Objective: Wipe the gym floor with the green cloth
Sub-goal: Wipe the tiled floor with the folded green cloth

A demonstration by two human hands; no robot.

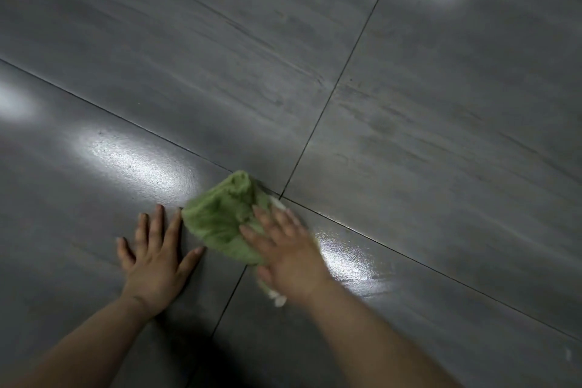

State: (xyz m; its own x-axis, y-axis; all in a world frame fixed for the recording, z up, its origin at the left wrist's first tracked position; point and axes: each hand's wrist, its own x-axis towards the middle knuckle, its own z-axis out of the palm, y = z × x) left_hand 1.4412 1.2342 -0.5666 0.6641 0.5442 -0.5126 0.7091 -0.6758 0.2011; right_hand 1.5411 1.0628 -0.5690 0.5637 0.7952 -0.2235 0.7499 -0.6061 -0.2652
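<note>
Green cloth (222, 219): bunched on the gym floor (409, 120), at the crossing of the tile seams (318, 116).
Right hand (285, 253): flat on the cloth, fingers spread, pressing rather than clasping (blurred).
Left hand (154, 257): just beside the cloth, palm down, holding nothing.

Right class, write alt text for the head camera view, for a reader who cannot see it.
A right hand presses a green cloth flat onto a glossy grey tiled floor where four tiles meet. The left hand rests palm-down beside it.
</note>
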